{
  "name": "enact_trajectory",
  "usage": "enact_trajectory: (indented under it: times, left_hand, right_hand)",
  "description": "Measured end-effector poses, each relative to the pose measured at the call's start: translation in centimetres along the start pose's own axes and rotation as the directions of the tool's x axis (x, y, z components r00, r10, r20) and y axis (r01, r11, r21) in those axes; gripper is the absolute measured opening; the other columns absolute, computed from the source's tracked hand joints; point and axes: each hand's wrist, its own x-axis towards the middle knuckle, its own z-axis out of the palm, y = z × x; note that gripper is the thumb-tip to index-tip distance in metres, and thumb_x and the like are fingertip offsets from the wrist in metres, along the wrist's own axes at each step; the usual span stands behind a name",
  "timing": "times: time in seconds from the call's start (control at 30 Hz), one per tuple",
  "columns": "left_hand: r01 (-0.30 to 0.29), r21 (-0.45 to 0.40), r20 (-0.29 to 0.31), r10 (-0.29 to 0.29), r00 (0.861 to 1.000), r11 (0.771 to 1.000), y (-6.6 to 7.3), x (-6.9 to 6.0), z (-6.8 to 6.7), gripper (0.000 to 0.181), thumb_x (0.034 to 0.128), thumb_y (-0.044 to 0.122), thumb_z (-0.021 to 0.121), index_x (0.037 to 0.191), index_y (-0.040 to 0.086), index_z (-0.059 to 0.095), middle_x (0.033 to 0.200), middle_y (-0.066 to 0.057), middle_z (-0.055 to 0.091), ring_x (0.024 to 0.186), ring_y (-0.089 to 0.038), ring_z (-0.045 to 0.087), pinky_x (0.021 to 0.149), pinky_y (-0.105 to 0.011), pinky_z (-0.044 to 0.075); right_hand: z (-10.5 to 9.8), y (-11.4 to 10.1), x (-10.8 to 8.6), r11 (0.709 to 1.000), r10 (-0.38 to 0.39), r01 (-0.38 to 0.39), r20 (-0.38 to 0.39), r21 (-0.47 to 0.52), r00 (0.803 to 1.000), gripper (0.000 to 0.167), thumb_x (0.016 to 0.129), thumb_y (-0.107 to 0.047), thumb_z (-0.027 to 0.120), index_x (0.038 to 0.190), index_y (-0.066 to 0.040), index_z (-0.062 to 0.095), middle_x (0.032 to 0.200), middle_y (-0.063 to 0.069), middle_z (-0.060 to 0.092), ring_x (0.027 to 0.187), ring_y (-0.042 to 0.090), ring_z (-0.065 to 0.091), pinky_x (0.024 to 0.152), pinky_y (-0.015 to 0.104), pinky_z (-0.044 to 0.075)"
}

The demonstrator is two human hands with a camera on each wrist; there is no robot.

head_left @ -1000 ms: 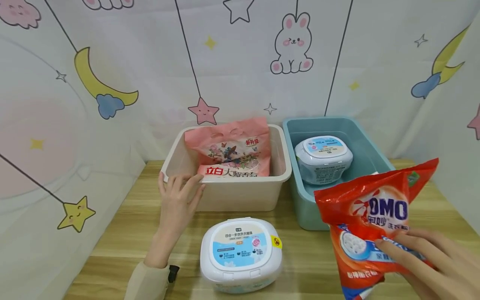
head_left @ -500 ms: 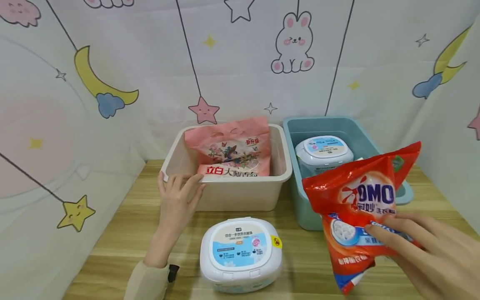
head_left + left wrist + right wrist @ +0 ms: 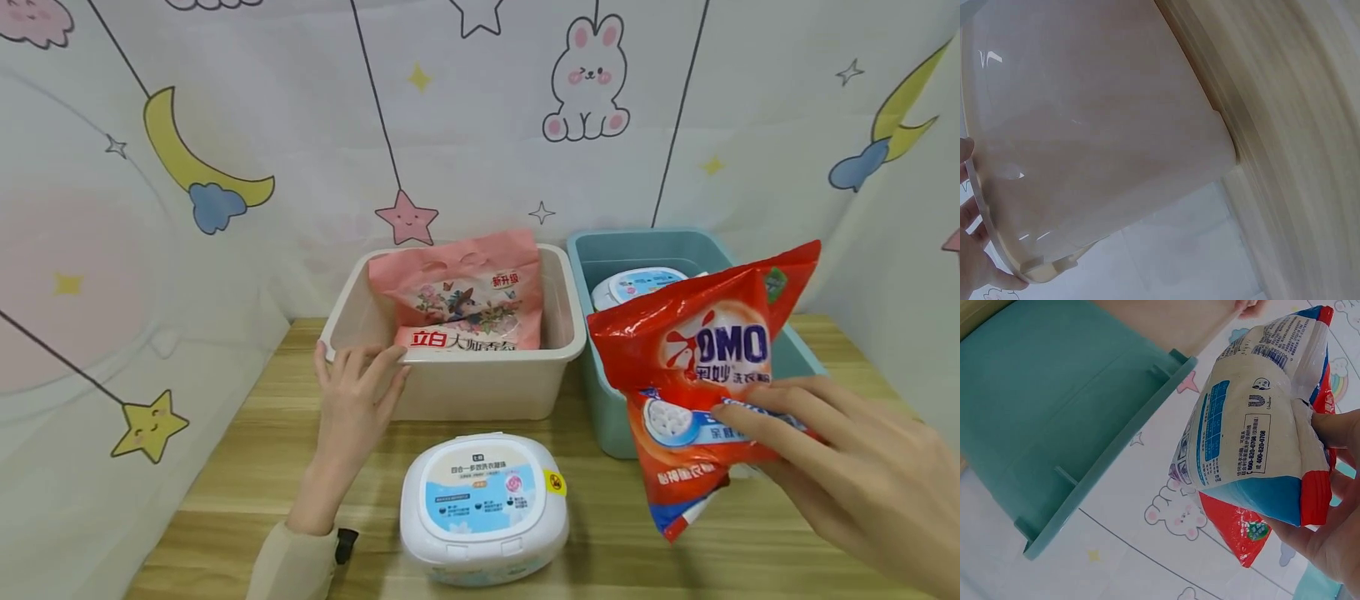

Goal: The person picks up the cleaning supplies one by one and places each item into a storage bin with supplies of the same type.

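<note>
My right hand (image 3: 862, 467) grips a red bag of OMO laundry powder (image 3: 723, 333) by its right side, in front of and partly above the teal bin (image 3: 611, 417). In the right wrist view the printed white back of the laundry powder bag (image 3: 1241, 434) faces the camera, apart from the teal bin (image 3: 1079, 394). My left hand (image 3: 360, 392) holds the front left rim of the cream bin (image 3: 480, 396); in the left wrist view the fingers (image 3: 967, 212) curl over that rim. A pink bag of laundry powder (image 3: 476, 304) leans inside the cream bin.
A white lidded tub (image 3: 483, 508) with a blue label stands on the wooden table (image 3: 225, 500), in front of the cream bin. Another such tub (image 3: 637, 282) sits in the teal bin, partly hidden by the red bag. A printed curtain (image 3: 480, 125) hangs behind.
My right hand has carried the red bag up and to the left, so it now covers more of the teal bin and its tub. The left hand has stayed on the cream bin's rim.
</note>
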Motion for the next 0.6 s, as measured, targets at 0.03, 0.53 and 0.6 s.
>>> enact_trajectory:
  times: [0.03,0.53,0.6]
  left_hand:
    - [-0.001,0.006,-0.003,0.001,1.000,1.000,0.0,0.0,0.0,0.025,0.0837,0.015,0.073,0.108,0.012,0.067,0.100,-0.013,0.062,0.102,-0.035,0.053,0.110,-0.071,0.013]
    - [-0.003,-0.003,-0.033,0.003,0.999,1.000,-0.1,-0.2,0.3,0.027,0.0806,0.014,0.075,0.106,0.013,0.068,0.098,-0.012,0.061,0.101,-0.034,0.053,0.109,-0.073,0.013]
    - [-0.001,0.002,-0.034,0.001,0.999,1.000,-0.1,-0.2,0.2,0.027,0.0805,0.013,0.075,0.106,0.013,0.068,0.098,-0.012,0.061,0.100,-0.034,0.053,0.109,-0.072,0.013]
  right_hand:
    - [0.1,0.1,0.2,1.000,-0.003,0.003,-0.008,0.009,1.000,0.065,0.099,-0.060,0.018,0.119,-0.023,0.068,0.098,-0.003,0.066,0.087,0.011,0.059,0.055,0.023,0.052]
    - [0.8,0.6,3.0,0.995,-0.043,0.056,-0.146,0.082,0.988,0.054,0.101,-0.050,0.031,0.107,-0.016,0.072,0.097,-0.001,0.067,0.076,0.011,0.056,0.048,0.024,0.047]
    - [0.7,0.7,3.5,0.995,-0.048,0.058,-0.124,0.076,0.991,0.055,0.101,-0.051,0.029,0.109,-0.017,0.071,0.097,-0.001,0.067,0.076,0.010,0.054,0.048,0.025,0.048]
